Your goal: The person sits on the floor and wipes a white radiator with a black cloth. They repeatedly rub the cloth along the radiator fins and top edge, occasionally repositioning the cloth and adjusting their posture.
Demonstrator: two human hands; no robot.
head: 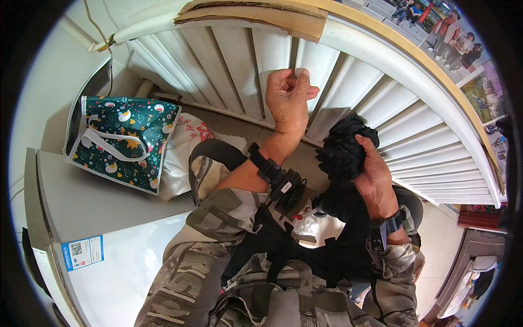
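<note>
My right hand (374, 175) grips a bunched, gathered black cloth (343, 151) on the right, the thumb pressed against its side. More black fabric hangs below that hand and lies across my lap. Raised in front of the white radiator, my left hand (292, 92) has its thumb and index fingertip brought together and the other fingers curled. Whether something thin is pinched there cannot be made out. The two hands are well apart. Both wrists wear black straps with small devices.
A white ribbed radiator (278, 73) curves across the front, with torn cardboard (253, 18) on top. At left, a dark green patterned bag (122, 143) and a white plastic bag (179, 163) stand by a grey and white cabinet or appliance (110, 196). Photos (457, 45) line the upper right.
</note>
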